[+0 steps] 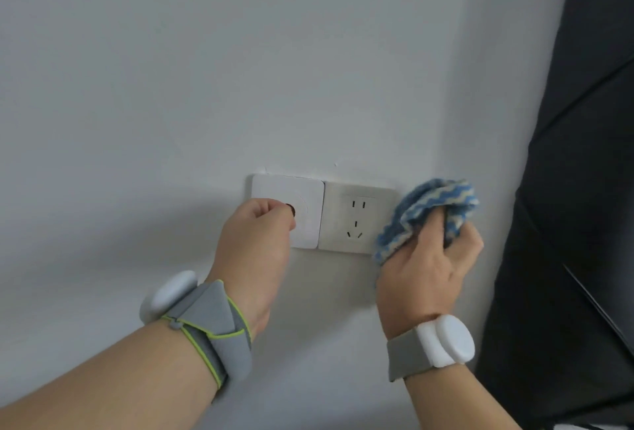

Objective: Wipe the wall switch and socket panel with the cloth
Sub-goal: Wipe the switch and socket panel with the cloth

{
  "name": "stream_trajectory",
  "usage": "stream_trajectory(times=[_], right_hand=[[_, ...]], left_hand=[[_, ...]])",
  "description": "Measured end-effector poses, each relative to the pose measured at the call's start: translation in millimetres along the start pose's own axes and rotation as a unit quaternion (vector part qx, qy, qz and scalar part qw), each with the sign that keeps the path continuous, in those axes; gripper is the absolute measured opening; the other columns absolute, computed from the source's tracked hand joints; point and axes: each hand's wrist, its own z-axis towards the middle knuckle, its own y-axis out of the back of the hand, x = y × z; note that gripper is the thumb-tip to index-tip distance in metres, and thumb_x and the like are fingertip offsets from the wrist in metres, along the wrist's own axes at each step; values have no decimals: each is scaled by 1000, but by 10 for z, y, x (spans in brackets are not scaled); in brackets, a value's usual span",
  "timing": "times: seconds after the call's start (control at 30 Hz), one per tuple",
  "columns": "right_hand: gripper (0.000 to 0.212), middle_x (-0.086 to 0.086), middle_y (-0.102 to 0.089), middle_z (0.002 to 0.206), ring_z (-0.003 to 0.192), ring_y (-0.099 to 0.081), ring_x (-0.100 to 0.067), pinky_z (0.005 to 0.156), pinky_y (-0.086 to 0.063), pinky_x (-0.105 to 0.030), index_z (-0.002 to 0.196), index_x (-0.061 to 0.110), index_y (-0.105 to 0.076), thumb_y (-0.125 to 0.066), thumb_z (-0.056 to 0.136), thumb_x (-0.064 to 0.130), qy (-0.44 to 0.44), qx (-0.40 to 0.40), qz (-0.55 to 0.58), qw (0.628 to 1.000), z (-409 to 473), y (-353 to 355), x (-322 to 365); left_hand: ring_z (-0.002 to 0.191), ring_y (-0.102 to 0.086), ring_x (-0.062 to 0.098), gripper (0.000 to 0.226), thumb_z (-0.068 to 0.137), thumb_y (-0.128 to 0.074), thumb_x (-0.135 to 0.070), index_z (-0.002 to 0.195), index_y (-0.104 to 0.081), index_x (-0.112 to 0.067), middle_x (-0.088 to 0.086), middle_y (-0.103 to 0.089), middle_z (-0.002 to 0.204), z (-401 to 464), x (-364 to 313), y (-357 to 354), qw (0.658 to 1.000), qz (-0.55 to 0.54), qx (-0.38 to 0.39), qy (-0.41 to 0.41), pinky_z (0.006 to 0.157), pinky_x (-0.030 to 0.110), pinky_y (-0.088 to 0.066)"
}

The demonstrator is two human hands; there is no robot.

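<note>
On the white wall sit two panels side by side: a white switch panel (305,200) on the left and a greyish socket panel (356,217) with dark slots on the right. My left hand (255,241) is curled into a loose fist, a fingertip touching the switch panel's lower left. My right hand (432,265) grips a bunched blue and cream striped cloth (435,203), which covers the socket panel's right edge. Both wrists wear grey bands with white pods.
A dark padded surface (576,189) with seams runs down the right side, close to the cloth. The plain white wall (206,69) spreads above and to the left of the panels.
</note>
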Motion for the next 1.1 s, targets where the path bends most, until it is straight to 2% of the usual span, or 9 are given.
stream_trajectory(times=[0.13, 0.2, 0.43, 0.5, 0.6, 0.8, 0.9, 1.0, 1.1], right_hand=[[30, -10, -46, 110, 86, -47, -35, 72, -38, -39, 115, 10, -64, -59, 88, 20, 220, 90, -19, 971, -202, -173, 464], [38, -9, -41, 110, 75, -39, -30, 65, -29, -38, 115, 11, -65, -66, 77, 10, 300, 94, -73, 947, -245, -258, 550], [71, -28, -47, 120, 100, -34, -34, 88, -37, -49, 135, 1, -48, -74, 70, 1, 34, 29, -121, 992, -58, -158, -19], [71, -25, -42, 123, 99, -35, -34, 91, -32, -48, 138, 2, -48, -73, 72, 0, 74, 37, -97, 992, -96, -158, 53], [59, -15, -37, 119, 86, -36, -33, 78, -34, -44, 135, 6, -52, -67, 78, 6, 170, 34, -94, 980, -148, -288, 370], [24, -11, -40, 115, 75, -33, -27, 64, -22, -38, 95, 11, -64, -51, 74, 8, 333, 78, -77, 937, -360, -551, 961], [24, -11, -41, 115, 75, -35, -26, 65, -21, -38, 95, 10, -64, -48, 77, 8, 389, 93, -71, 914, -438, -598, 1055], [30, -8, -39, 119, 76, -34, -27, 65, -22, -39, 100, 13, -67, -45, 79, 9, 396, 96, -94, 908, -391, -553, 1011], [40, -11, -38, 119, 77, -35, -30, 64, -25, -41, 114, 12, -65, -52, 76, 9, 313, 64, -124, 940, -284, -441, 741]], left_hand=[[57, -39, 22, 4, 69, -54, -19, 71, -58, -19, -6, -44, 51, 19, -34, -11, 999, -14, -22, -36, 50, 31, -28], [51, -38, 21, 7, 75, -55, -14, 71, -57, -19, -11, -43, 45, 13, -36, -16, 999, -20, -27, -38, 47, 29, -28], [59, -39, 23, 7, 78, -54, -15, 75, -59, -17, -2, -45, 60, 8, -13, 71, 1000, 3, -18, -12, 54, 33, -31], [63, -40, 24, 7, 76, -53, -17, 77, -60, -17, -1, -45, 63, 34, -25, 100, 1000, -4, -29, 1, 56, 34, -31], [65, -39, 24, 11, 68, -53, -21, 76, -59, -18, 1, -43, 64, 112, -97, 145, 999, -15, -45, 2, 57, 36, -29], [51, -37, 22, 13, 74, -52, -12, 64, -50, -19, -7, -40, 48, 184, -175, 260, 997, -16, -66, -32, 45, 27, -27], [46, -35, 19, 16, 72, -48, -11, 59, -46, -20, -11, -37, 40, 204, -177, 305, 995, -13, -94, -18, 45, 29, -26], [51, -36, 23, 10, 72, -51, -13, 64, -48, -18, -5, -41, 50, 214, -148, 353, 993, -29, -110, -3, 45, 27, -25], [61, -36, 23, 4, 67, -54, -20, 69, -50, -18, 1, -42, 63, 176, -159, 411, 995, -15, -96, 2, 51, 29, -24]])
